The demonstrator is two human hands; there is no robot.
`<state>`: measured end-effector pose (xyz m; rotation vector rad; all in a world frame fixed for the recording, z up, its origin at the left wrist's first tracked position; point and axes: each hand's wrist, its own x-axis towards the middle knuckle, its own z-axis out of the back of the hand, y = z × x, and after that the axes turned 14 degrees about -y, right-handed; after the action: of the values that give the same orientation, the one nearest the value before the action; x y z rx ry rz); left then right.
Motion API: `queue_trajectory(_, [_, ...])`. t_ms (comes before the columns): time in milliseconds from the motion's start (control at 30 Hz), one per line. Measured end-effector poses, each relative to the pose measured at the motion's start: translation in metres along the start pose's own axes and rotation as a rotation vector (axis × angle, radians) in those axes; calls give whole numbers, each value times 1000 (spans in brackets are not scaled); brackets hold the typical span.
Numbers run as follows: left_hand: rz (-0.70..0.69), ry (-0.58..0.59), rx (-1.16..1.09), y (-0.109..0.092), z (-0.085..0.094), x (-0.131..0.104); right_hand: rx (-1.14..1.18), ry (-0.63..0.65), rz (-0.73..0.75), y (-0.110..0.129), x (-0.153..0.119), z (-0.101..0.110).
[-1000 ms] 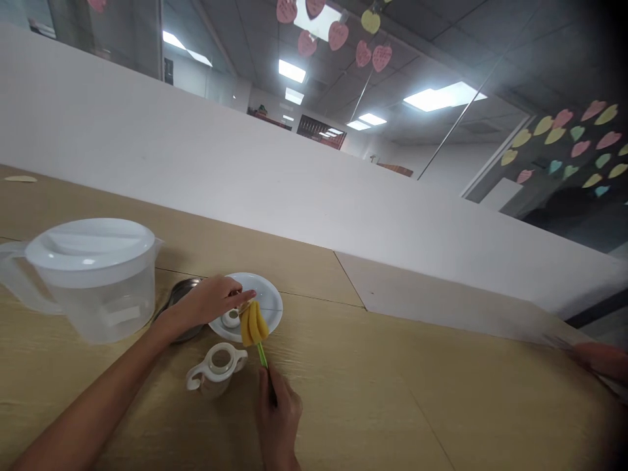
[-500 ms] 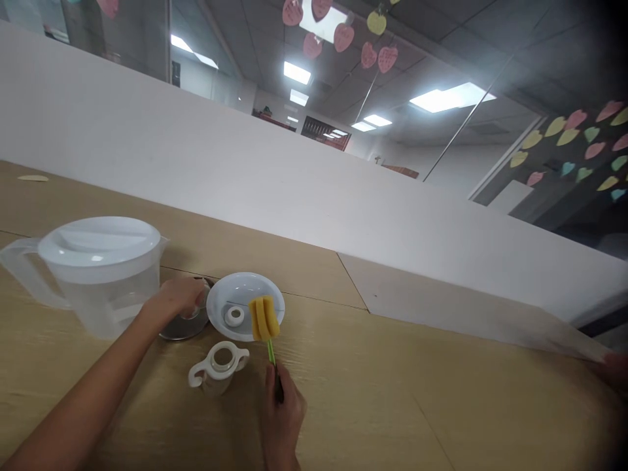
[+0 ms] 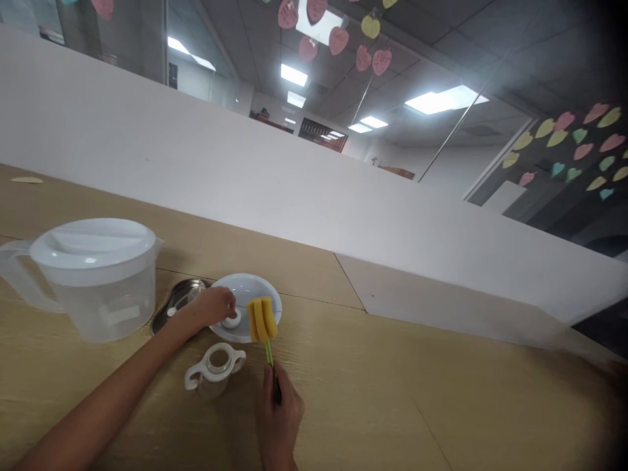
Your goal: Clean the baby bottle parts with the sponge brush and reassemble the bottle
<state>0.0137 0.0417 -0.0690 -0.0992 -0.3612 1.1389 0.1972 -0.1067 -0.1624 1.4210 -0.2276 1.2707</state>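
My right hand point(image 3: 279, 418) grips the green handle of a brush whose yellow sponge head point(image 3: 261, 319) stands upright over the near edge of a white plate point(image 3: 255, 291). My left hand point(image 3: 210, 307) reaches over the plate's left side, fingers curled down onto a small white ring point(image 3: 231, 321) lying on the plate. Whether the fingers grip the ring is unclear. A small clear bottle with two white handles point(image 3: 214, 369) stands open-topped on the table just in front of the plate, between my two arms.
A large clear pitcher with a white lid point(image 3: 93, 275) stands at the left. A shallow metal dish point(image 3: 171, 314) with a small pale piece in it sits between pitcher and plate. A white partition point(image 3: 294, 190) runs along the wooden table's far side.
My left hand went from the plate left to the metal dish, then came back to the ring on the plate. A small piece now lies in the dish. The brush barely moved.
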Motion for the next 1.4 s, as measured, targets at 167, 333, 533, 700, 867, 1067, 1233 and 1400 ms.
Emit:
queue_trajectory(167, [-47, 14, -82, -11, -25, -1, -4, -4, 25, -1, -1, -1])
queue_trajectory(333, [-110, -144, -196, -10, -5, 4, -45, -18, 4, 0, 2, 0])
queue_trajectory(533, [-46, -234, -756, -24, 33, -6, -85, -24, 79, 3, 3, 1])
queue_trajectory(700, [-115, -13, -847, -37, 52, -20, -59, -72, 162, 7, -1, 2])
queue_trajectory(867, [-106, 122, -976, -31, 69, -28, -9, -129, 190, 9, -4, 5])
queue_trajectory(1067, [-120, 140, -1027, -15, 76, -33, 32, -122, 189, 11, -3, 6])
queue_trajectory(1233, [-62, -157, -512, 2, 85, -36, 27, -58, 26, 10, -1, 5])
queue_trajectory(1400, [1, -160, -109, 28, 84, -40, 24, -139, -95, 12, 3, 7])
